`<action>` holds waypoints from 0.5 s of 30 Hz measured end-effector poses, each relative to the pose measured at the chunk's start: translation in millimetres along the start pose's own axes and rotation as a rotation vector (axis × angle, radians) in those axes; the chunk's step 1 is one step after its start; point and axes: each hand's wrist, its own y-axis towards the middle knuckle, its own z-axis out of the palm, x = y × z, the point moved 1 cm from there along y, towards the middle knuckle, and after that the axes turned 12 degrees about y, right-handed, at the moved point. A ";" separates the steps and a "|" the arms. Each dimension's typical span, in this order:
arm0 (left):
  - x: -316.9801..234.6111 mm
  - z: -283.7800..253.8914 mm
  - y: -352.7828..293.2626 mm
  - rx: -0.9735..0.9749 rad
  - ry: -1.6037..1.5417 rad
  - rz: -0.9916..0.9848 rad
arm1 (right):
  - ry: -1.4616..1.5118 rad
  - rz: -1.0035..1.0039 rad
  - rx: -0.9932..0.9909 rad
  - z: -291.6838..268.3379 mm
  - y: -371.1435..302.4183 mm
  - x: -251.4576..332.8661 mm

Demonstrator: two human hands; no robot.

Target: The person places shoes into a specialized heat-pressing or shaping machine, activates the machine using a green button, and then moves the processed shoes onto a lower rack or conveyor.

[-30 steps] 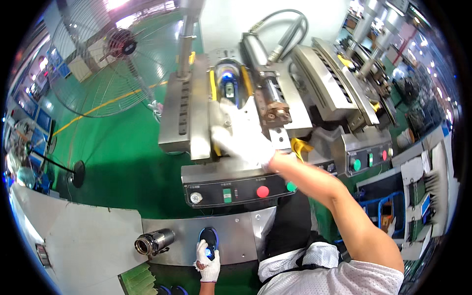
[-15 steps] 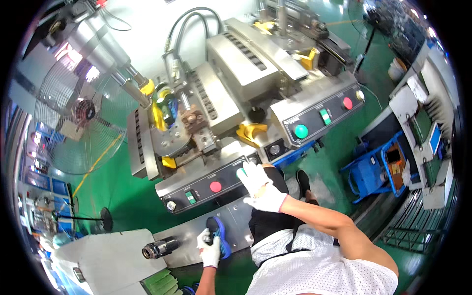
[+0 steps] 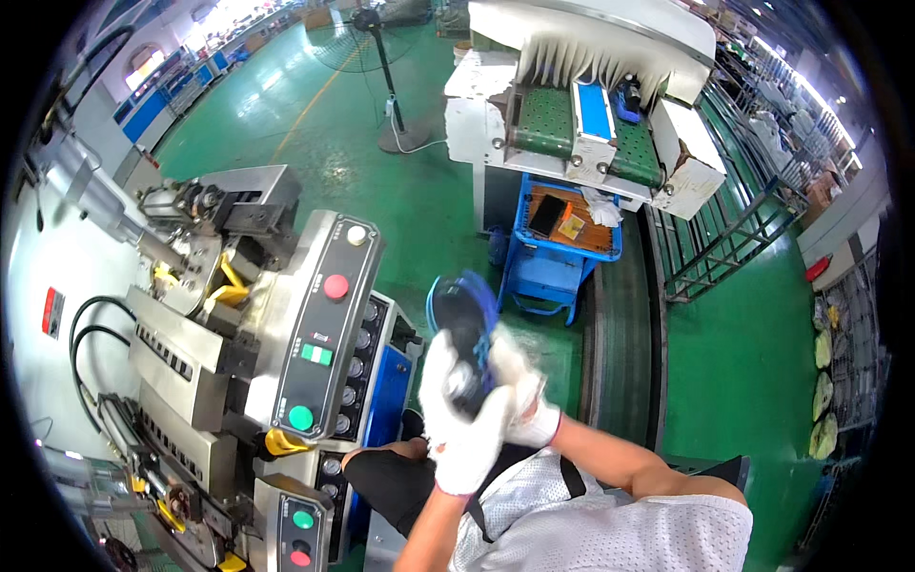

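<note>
A dark shoe with a blue sole edge [image 3: 464,310] is held up in front of me, its long end pointing away, blurred by motion. My left hand [image 3: 462,424], in a white glove, is wrapped round its near part. My right hand [image 3: 522,386], also gloved in white, closes on the shoe's right side, its fingers partly hidden behind the shoe and the other glove. Another dark shoe with blue [image 3: 627,101] lies on the green conveyor belt [image 3: 634,157] at the far side, beside a blue-topped divider [image 3: 595,112].
To my left stands a metal press machine with a button panel [image 3: 319,329] and yellow parts. Ahead is a blue cart [image 3: 545,276] carrying a phone-like black object [image 3: 547,215]. A standing fan [image 3: 381,76] is farther off; a metal rack [image 3: 739,234] lies right of the conveyor.
My view has swung right, from the press toward the conveyor. The shoe has been lifted off the metal bench, and my right hand has moved from the press panel onto it.
</note>
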 end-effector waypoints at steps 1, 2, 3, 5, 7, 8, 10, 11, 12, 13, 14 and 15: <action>1.8 18.9 16.1 0.108 -0.091 0.095 | 0.061 -0.017 -0.173 -18.2 24.8 -0.5; -10.3 38.0 28.3 0.130 -0.079 0.204 | -0.193 -0.166 -0.304 -50.8 38.5 -9.6; -13.2 49.6 42.9 0.185 0.025 0.400 | -0.400 -0.335 -0.378 -89.2 70.9 -25.1; -7.0 54.7 55.8 0.246 0.176 0.619 | -0.204 -0.194 -0.601 -135.7 143.1 -55.8; 21.5 47.7 52.9 0.288 0.200 0.568 | -0.204 -0.142 -0.753 -183.2 221.2 -85.4; 46.7 38.9 41.9 0.269 0.192 0.458 | -0.639 -0.013 -0.817 -206.3 262.9 -100.5; 95.4 11.7 8.0 0.315 0.383 0.199 | -0.771 0.328 -0.680 -245.3 333.0 -144.7; 107.4 2.7 -11.0 0.268 0.341 0.071 | -0.829 0.381 -0.601 -275.1 348.3 -167.4; 120.0 -4.7 -32.9 0.263 0.393 -0.007 | -0.878 0.425 -0.518 -302.7 362.7 -186.8; 127.8 -11.6 -50.3 0.267 0.429 -0.142 | -0.878 0.483 -0.420 -326.9 376.0 -223.8; 134.2 -13.0 -63.8 0.282 0.389 -0.211 | -0.934 0.513 -0.389 -396.8 391.4 -217.6; 156.4 -17.3 -75.1 0.304 0.338 -0.197 | -0.994 0.527 -0.407 -498.3 430.8 -169.6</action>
